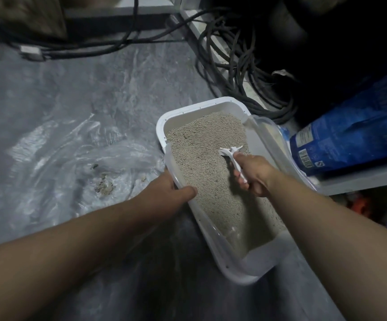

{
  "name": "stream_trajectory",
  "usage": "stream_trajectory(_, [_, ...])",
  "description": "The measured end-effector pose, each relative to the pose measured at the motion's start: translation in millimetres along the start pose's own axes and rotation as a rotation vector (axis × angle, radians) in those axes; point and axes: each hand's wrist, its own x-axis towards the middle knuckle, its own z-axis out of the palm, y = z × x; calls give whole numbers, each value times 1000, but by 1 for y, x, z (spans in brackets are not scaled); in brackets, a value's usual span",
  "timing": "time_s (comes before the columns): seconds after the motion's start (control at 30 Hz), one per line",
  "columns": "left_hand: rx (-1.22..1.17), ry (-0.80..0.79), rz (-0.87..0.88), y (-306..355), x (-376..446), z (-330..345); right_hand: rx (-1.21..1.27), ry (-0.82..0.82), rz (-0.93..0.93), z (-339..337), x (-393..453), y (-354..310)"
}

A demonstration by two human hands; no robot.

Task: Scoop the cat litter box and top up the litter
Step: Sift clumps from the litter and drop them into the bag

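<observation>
hiding scoop (230, 152) head: litter (211, 158), right hand (255, 174)

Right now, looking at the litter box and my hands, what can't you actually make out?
- Scoop: the head view shows its head partly dug into the litter; the right hand covers most of the handle.
- Left hand: its fingers are hidden behind the litter box wall.
- Blue bag: print too small and blurred, right edge cut off.
- Clear plastic sheet: the clumps on it are too small to identify.
</observation>
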Motion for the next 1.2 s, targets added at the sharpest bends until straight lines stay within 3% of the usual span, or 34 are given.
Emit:
stream_trajectory(0.47, [-14,-10,15,-4,-2,-2,446,103,-144,50,2,34])
stream_trajectory(1.2, [6,-2,17,-6,0,-1,474,81,-265,46,-71,64])
